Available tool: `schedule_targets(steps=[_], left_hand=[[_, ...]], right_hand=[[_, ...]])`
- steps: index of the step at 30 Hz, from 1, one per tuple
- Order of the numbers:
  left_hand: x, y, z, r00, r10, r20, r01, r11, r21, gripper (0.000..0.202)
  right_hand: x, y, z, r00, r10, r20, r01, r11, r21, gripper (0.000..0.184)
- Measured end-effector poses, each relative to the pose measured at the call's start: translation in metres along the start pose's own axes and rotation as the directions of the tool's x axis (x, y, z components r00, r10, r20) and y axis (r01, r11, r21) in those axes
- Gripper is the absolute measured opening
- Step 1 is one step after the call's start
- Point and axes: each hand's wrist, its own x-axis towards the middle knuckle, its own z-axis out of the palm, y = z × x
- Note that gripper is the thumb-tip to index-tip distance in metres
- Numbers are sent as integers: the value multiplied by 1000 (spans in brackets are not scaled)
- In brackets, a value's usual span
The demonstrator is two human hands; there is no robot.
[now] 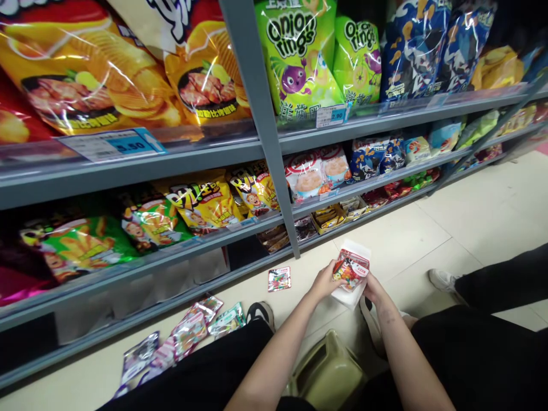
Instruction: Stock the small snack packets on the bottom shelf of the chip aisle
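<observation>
Both of my hands hold a small red snack packet (351, 268) low over the floor, in front of the bottom shelf. My left hand (326, 279) grips its left edge with the fingers curled. My right hand (373, 287) is closed on its lower right side. Under the packet lies a flat white box or tray (351, 297), which the hands seem to hold as well. Another small packet (279, 278) lies alone on the floor to the left. Several more packets (188, 331) are scattered on the floor near my left knee.
Grey metal shelves (265, 148) run along the left, packed with crisp bags and onion rings bags (299, 57). A shelf upright (274, 171) stands just behind the hands. An olive stool (325, 371) sits between my legs. Another person's leg and shoe (443, 279) are at the right on the tiled floor.
</observation>
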Motion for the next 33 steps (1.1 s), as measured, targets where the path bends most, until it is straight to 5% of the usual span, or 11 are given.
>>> schedule_targets(steps=[8,12,18,25,30,33], left_hand=[[2,21,-3,998,63,7,-62,959,278,59],[2,26,6,974,185,-132,-103,877,468,55],[-4,28,29,893,201,-402,125,748,651,57],[-4,38,45,912,93,-399,268,600,753,52],[4,33,14,908,8,-418,306,668,678,80],[9,26,-13,933,-246,-262,354,753,554,76]], right_hand=[[-9,-12,19,991,-105,79,81,964,254,39],[-16,-14,27,984,-142,106,90,917,388,38],[-14,-16,36,985,-153,82,107,908,405,37],[-5,-5,37,985,-151,-77,170,866,471,34],[-7,-5,34,989,-132,-62,145,892,427,35],[-13,-13,31,997,-81,1,74,915,397,43]])
